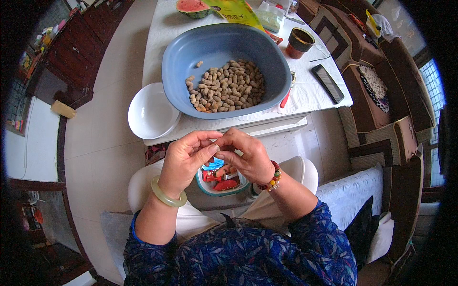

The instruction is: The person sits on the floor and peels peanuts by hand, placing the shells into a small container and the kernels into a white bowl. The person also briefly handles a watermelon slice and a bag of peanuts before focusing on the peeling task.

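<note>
My left hand (188,155) and my right hand (247,152) meet in front of me, above my lap, with thumbs and fingertips pinched close together. Whatever is between the fingertips is hidden by them. Beyond the hands, a large blue-grey plastic basin (179,53) stands on the table. Unshelled peanuts (229,85) are heaped in its near right part, and one lone peanut (199,64) lies higher on its floor. To the left of the basin, a white bowl (152,111) sits at the table's edge. Below my hands, a small waste bin (223,194) holds wrappers, rinds and a blue item.
A white cloth covers the table (304,96). On it are a smartphone (327,84), a dark cup (300,43), a red-handled tool (285,99), a cut watermelon (193,8) and a yellow-green food bag (236,12). A brown sofa (372,89) stands at right.
</note>
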The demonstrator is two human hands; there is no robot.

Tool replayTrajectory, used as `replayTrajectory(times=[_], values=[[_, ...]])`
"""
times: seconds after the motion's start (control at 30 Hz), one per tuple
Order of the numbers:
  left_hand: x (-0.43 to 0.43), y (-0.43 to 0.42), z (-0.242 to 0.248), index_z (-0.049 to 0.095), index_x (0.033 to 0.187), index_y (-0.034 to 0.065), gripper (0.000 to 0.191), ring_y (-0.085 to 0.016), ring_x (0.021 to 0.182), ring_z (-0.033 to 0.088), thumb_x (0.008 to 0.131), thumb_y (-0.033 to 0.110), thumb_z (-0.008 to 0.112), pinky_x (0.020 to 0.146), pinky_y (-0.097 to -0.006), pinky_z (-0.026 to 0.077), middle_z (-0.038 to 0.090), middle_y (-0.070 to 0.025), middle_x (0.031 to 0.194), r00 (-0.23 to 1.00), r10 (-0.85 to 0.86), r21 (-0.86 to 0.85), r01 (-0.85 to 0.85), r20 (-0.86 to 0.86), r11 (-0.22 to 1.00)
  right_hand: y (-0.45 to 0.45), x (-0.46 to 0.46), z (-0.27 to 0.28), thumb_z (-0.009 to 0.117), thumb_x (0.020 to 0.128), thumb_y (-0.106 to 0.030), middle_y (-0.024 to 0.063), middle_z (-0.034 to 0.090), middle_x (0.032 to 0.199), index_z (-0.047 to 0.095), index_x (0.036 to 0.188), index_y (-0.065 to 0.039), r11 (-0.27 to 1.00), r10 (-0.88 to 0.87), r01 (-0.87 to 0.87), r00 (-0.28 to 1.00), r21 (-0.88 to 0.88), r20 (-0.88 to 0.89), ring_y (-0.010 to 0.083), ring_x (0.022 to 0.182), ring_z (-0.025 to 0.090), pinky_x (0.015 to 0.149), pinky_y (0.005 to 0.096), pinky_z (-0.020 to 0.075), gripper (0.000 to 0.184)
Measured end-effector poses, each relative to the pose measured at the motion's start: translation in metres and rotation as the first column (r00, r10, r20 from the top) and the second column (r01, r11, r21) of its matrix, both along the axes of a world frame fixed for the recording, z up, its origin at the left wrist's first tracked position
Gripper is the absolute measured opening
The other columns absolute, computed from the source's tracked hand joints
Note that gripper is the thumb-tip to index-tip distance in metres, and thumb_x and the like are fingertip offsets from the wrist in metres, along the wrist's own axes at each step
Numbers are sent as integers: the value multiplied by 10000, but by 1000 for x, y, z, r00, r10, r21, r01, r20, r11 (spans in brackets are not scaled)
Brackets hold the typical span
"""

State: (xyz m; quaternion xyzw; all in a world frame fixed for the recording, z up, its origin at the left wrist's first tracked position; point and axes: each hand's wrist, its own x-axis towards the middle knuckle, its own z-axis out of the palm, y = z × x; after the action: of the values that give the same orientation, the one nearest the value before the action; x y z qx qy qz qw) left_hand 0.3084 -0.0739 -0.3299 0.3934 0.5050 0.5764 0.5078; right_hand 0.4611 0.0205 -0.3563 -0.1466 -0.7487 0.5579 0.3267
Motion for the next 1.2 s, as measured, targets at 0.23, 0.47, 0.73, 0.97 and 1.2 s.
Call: replayTrajectory(times=[0.23, 0.47, 0.73, 0.97, 1.2], values=[[1, 0, -1, 605, 1151, -8, 239, -66, 780, 591, 926, 70, 583, 680, -203, 478, 665, -43, 933, 1000, 12, -9, -12, 9, 1000, -3, -2, -3, 721, 798, -75, 116, 598, 822, 609, 934, -32, 980, -119, 119, 993, 160, -11, 272, 732, 643, 628, 339, 512, 182], [3, -1, -4, 617, 1127, -13, 211, -57, 807, 591, 944, 81, 571, 703, -193, 488, 663, -37, 921, 999, 28, 1, -28, 36, 1000, -4, -2, -1, 740, 768, -101, 112, 592, 804, 596, 906, -54, 930, -194, 192, 981, 315, -24, 301, 724, 631, 611, 372, 506, 206], [7, -1, -7, 596, 1176, -20, 292, -85, 794, 598, 894, 51, 631, 682, -215, 486, 668, -56, 953, 997, 15, 28, -13, -74, 1000, -7, -1, -9, 691, 806, -83, 128, 583, 794, 558, 903, -41, 944, -187, 184, 982, 274, -15, 326, 722, 620, 591, 391, 491, 169], [10, -3, -8, 623, 1151, -20, 271, -79, 765, 581, 907, 98, 628, 647, -206, 468, 668, -54, 942, 995, 32, 44, -28, -94, 999, -11, 2, -6, 673, 842, -99, 136, 600, 780, 563, 889, -18, 983, -139, 138, 990, 122, 1, 322, 704, 623, 594, 362, 492, 145], [24, -5, -17, 669, 1105, 28, 211, -50, 750, 568, 925, 125, 616, 674, -187, 478, 680, -26, 938, 979, 188, 58, -183, -80, 981, -18, 2, -1, 627, 900, -75, 103, 622, 732, 576, 889, 2, 959, -97, 89, 995, -268, -18, 168, 619, 612, 551, 287, 482, 92]])
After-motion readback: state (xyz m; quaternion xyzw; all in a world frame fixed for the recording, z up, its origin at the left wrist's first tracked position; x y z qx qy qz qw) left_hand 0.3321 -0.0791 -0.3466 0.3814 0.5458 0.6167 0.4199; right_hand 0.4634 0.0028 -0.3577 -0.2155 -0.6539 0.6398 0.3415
